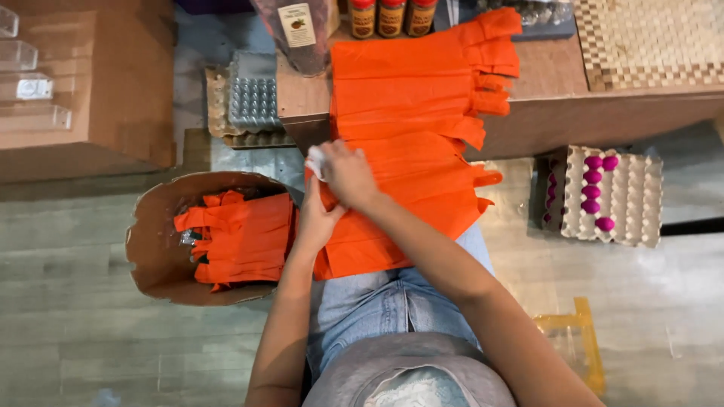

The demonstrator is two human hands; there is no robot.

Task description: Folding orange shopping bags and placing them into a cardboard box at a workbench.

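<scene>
A long stack of orange crepe-paper sheets (411, 113) with fringed right edges drapes from the wooden tabletop (547, 83) down onto my lap. My right hand (348, 172) rests on the sheets' left edge, its fingers closed around a small white object (314, 161). Just below it, my left hand (317, 218) pinches the same left edge of the orange paper. A second bundle of fringed orange paper (241, 237) lies in a round brown cardboard container (151, 249) on the floor at my left.
An egg tray (641, 196) holding several magenta eggs sits on the floor at the right. Grey egg trays (253, 98) lie at the upper left beside a cardboard box (113, 83). Spice jars (391, 16) and a woven mat (648, 38) stand on the table.
</scene>
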